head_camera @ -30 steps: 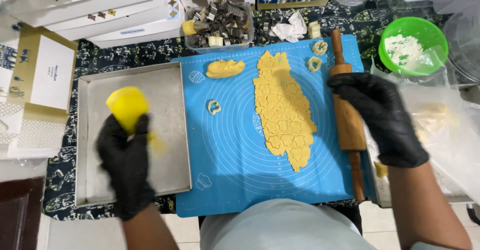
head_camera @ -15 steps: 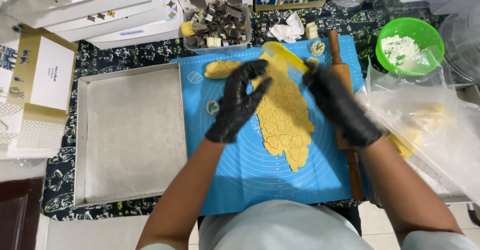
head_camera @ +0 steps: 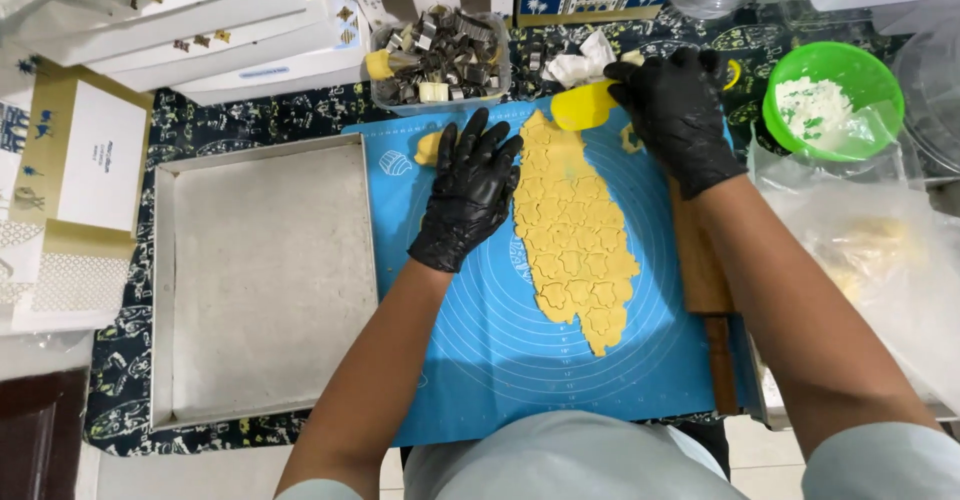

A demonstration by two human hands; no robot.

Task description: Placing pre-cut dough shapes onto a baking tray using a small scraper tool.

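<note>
Left hand (head_camera: 470, 192), in a black glove, lies flat and palm down on the blue silicone mat (head_camera: 480, 360), fingers spread wide and pointing away from the person, holding nothing; its fingertips rest just beside the left edge of the rolled dough sheet (head_camera: 573, 230). Right hand (head_camera: 680, 110), also black-gloved, reaches over the far end of the mat with the wrist bent and the fingers curled around a yellow scraper (head_camera: 583, 107), whose blade meets the far tip of the dough. Dough sheet, pale yellow and scored with cutter outlines, lies near the middle of the mat; its long axis runs from the far edge toward the person, the narrower end nearest the body. Wooden rolling pin (head_camera: 705, 290) lies along the mat's right edge, parallel to the dough and partly under the right forearm. Metal baking tray (head_camera: 165, 290) sits just left of the mat; a green bowl (head_camera: 868, 80) of flour stands beyond its far right corner.
</note>
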